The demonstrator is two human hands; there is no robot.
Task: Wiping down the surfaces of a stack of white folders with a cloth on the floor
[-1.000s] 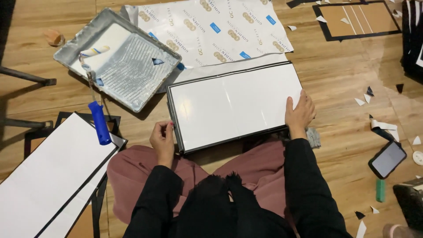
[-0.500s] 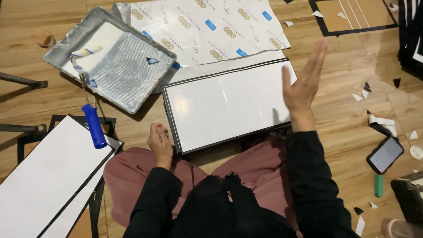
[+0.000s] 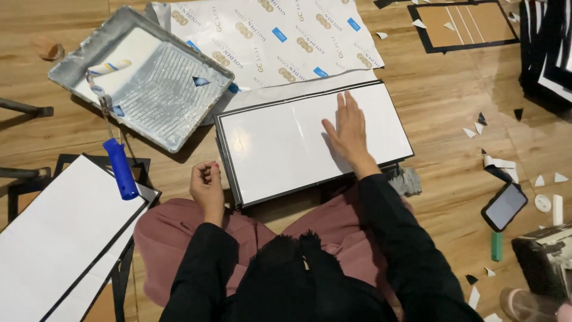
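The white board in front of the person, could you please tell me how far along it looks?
Done: the white board looks fully covered, black edging all round. In hand: the right hand lies flat on its face; the left hand is curled at its near corner. The roller rests on the tray, unused. Left: two more white boards lie stacked at the left; whether they are finished is unclear.

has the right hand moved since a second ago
Yes. The right hand was at the right end of the white panel, lifted off it half a second ago, and now lies flat nearer the panel's middle.

one tray [image 3: 77, 62], one roller [image 3: 113, 149] (blue-handled), one phone [image 3: 504, 206]
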